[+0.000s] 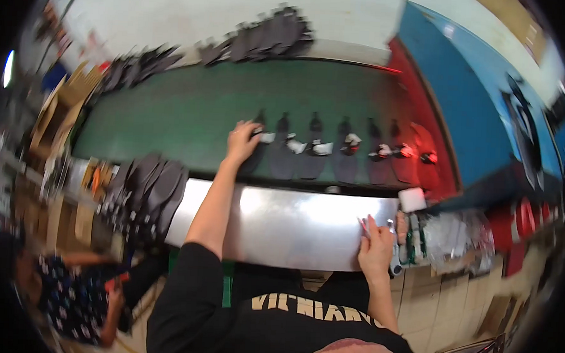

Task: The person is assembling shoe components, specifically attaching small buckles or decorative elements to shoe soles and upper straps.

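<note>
My left hand (241, 142) reaches over the green conveyor belt (172, 108), its fingers closed at the strap of the leftmost dark sandal (256, 153). More dark sandals lie to the right of it in a row, among them a sandal (282, 161) next to it and a sandal (312, 165) further along. White pieces show at their straps. Above the right end of a shiny metal plate (280, 224), my right hand (375, 247) is closed on a thin pinkish-red tool (363, 225), blurred and too small to name.
A blue machine (463, 90) with a red-lit opening stands at the belt's right end. Piled sandals (146, 196) lie left of the plate, more sandals (263, 37) along the far edge. Clear plastic bags (456, 241) lie right. Another person (79, 294) sits at lower left.
</note>
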The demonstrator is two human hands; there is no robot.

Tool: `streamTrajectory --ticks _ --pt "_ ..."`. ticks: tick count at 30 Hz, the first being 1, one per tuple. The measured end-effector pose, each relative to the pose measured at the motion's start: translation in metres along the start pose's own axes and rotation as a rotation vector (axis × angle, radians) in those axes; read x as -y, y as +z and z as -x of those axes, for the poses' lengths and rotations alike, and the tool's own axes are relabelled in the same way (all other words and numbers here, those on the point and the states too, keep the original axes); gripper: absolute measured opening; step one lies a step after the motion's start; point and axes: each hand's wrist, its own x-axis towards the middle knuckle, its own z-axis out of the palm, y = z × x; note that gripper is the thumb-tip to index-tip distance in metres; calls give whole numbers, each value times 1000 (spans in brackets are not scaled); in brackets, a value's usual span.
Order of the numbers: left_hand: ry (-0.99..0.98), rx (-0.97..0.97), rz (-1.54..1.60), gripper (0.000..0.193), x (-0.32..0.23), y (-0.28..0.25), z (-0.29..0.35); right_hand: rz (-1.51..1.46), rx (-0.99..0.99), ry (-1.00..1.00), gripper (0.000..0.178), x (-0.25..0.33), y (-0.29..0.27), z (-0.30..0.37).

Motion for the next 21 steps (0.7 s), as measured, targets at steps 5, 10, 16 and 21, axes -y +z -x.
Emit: streamTrajectory --ticks 5,10,16,21 --pt "35 -171 11 24 -28 -8 21 -18 -6 16 45 -16 1 7" --pt "-237 27 -14 40 17 0 48 50 -225 -7 57 -7 1 9" --pt "23 -329 -25 23 33 -12 22 -204 -410 -150 66 8 -27 26" --pt "-335 -391 915 24 -130 -90 58 -674 -259 -274 46 8 -25 32"
